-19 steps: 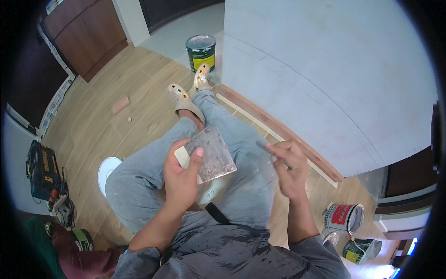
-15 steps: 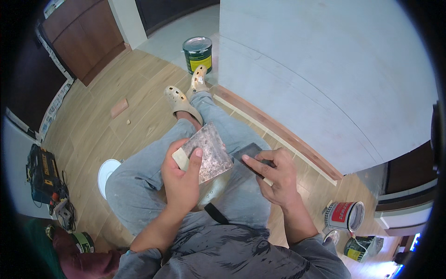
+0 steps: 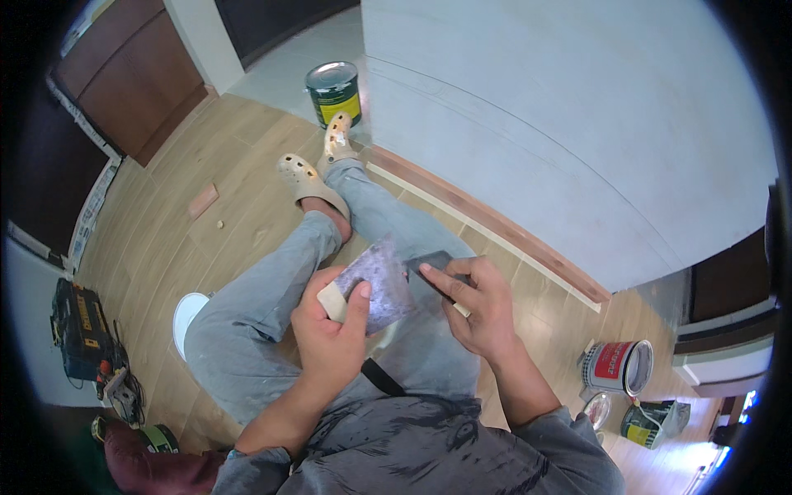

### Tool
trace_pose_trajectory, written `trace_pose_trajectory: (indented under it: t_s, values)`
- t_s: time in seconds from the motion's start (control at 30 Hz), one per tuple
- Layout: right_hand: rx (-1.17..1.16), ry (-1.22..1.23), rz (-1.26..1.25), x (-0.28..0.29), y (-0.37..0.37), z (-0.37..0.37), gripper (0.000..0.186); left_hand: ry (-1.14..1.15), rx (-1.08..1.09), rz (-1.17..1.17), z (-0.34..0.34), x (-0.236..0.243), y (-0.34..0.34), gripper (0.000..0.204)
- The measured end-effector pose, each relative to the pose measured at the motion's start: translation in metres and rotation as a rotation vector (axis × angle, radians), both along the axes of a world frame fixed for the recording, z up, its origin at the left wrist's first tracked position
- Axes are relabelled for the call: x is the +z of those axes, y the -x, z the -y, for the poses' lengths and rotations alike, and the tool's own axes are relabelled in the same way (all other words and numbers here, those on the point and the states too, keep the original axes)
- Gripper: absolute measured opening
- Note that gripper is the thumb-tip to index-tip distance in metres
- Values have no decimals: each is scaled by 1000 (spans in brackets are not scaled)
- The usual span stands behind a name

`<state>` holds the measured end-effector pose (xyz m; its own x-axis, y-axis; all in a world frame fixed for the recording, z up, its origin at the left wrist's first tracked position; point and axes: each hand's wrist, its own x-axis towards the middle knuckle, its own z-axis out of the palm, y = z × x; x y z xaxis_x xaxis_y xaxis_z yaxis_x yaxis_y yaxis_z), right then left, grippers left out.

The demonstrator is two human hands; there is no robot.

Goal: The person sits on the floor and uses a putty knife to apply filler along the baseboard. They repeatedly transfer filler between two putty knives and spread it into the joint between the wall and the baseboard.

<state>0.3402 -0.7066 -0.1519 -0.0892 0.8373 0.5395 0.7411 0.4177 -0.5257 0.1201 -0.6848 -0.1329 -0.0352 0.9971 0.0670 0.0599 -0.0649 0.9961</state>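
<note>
My left hand (image 3: 337,340) is closed around a putty knife (image 3: 381,282) with a broad, square, stained metal blade and a cream-coloured grip edge; the thumb presses on the blade's face. In my right hand (image 3: 487,312) is a second, darker putty knife (image 3: 432,266), its index finger stretched along the blade. The dark blade lies close to the right edge of the stained one; whether they touch I cannot tell. Both hands are above my lap, over grey-blue trousers (image 3: 247,330).
A white panel (image 3: 536,124) with a wooden strip (image 3: 495,214) along its foot rises at the right. A green bucket (image 3: 334,91) stands beyond my clogs (image 3: 312,177). An open can (image 3: 615,367) sits at the right. A black case (image 3: 78,330) and power tool (image 3: 122,396) are at the left.
The stained blade has tilted and reflects differently, and both hands have shifted slightly. My view has moved a little, so the surroundings sit further left at the top.
</note>
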Motion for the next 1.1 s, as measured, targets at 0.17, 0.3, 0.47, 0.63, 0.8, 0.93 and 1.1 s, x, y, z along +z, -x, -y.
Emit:
trace_pose_trajectory:
  t_s: [0.17, 0.3, 0.47, 0.63, 0.8, 0.93, 1.1]
  values:
    - [-76, -42, -56, 1, -15, 19, 58, -29, 27, 21, -2, 0, -4, 24]
    - [-20, -88, 14, 7, -12, 43, 59, -1, -38, 112, 5, 11, -11, 23]
    - [-87, -102, 56, 9, -3, 55, 62, -46, -136, 32, 20, 23, -21, 22]
    - [-171, -109, -14, 9, -21, 67, 60, -102, -168, -76, 39, 14, -24, 24]
    - [-424, -2, -229, -23, -85, 116, 46, -194, -29, -419, -23, -6, 19, 40]
    - [-765, -62, -519, -77, -151, 180, 33, -181, -99, -474, -154, -28, 104, 49]
    - [-1301, -100, -717, -150, -201, 286, 28, 111, 25, -742, -311, -52, 228, 62]
